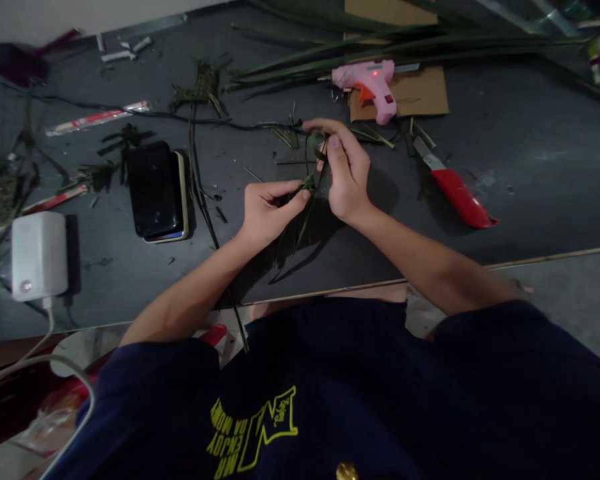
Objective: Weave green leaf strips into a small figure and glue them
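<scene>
Between my hands is a partly woven piece of green leaf strips (307,181), with loose ends hanging down below it. My left hand (270,210) pinches its lower part between thumb and fingers. Above and to the right, my right hand (347,167) is closed on a curled leaf strip (316,141) at the upper end of the piece. A small tan sliver shows beside the right fingertips; what it is I cannot make out. Just beyond the right hand lies a pink glue gun (367,83) with an orange trigger and a lit red light.
Long green leaves (300,60) and cardboard (425,93) lie at the back. A knife with a red handle (463,197) rests at right. Stacked phones (155,190), a white power bank (39,257), a black cable (220,122) and leaf scraps (203,87) occupy the left.
</scene>
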